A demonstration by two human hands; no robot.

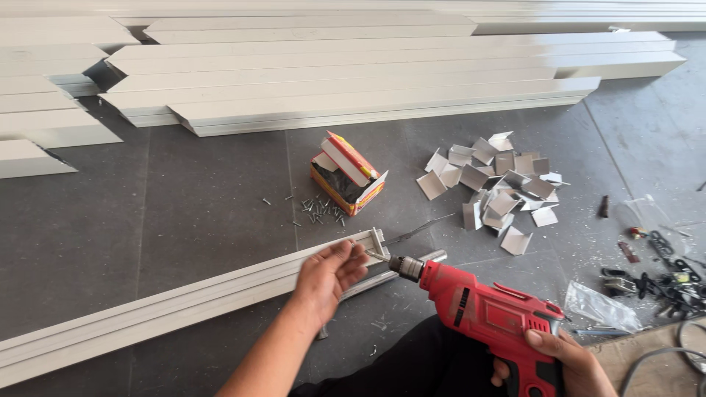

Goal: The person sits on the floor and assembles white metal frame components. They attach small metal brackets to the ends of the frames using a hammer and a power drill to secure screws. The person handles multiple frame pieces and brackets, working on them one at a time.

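Left hand point(327, 276), fingers half curled, steadies the end of a long white metal channel point(184, 305) lying on the grey floor point(184, 206). Right hand point(570, 360) is closed around a red drill point(489, 312) whose bit meets the channel end. Risk: bit slipping toward the nearby fingers point(351, 257).

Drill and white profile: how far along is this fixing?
Done: unclear; no driven screw shows. In hand: left hand steadies the white profile end, right hand aims the red drill there. Left: corner brackets piled, loose screws by the open box.
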